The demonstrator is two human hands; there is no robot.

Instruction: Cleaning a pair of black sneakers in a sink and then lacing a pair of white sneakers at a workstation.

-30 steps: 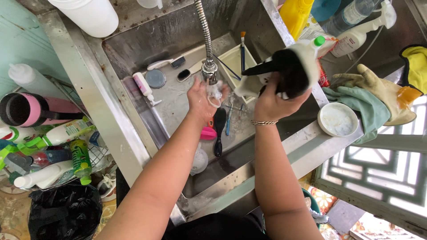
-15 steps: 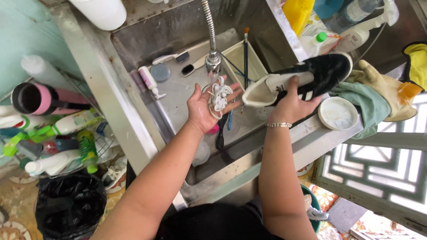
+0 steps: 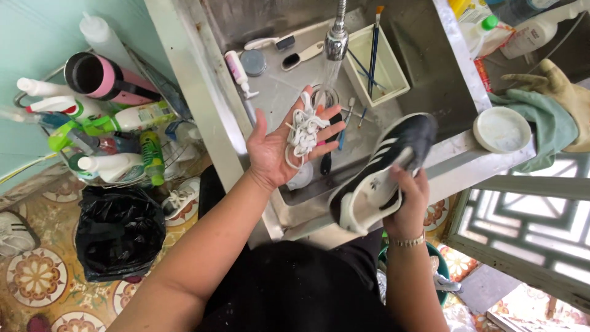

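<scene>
At the frame's centre the left hand [image 3: 284,147] lies palm up, fingers spread wide, with a bundle of white laces [image 3: 303,132] resting loose on it, just below the tap [image 3: 337,38]. Lower right of centre, the right hand [image 3: 405,203] grips a black shoe [image 3: 384,166] by its heel end, toe pointing up over the sink [image 3: 430,67]. A white lid [image 3: 501,130] sits on the rim at right; bottles [image 3: 110,132] crowd a rack at left.
</scene>
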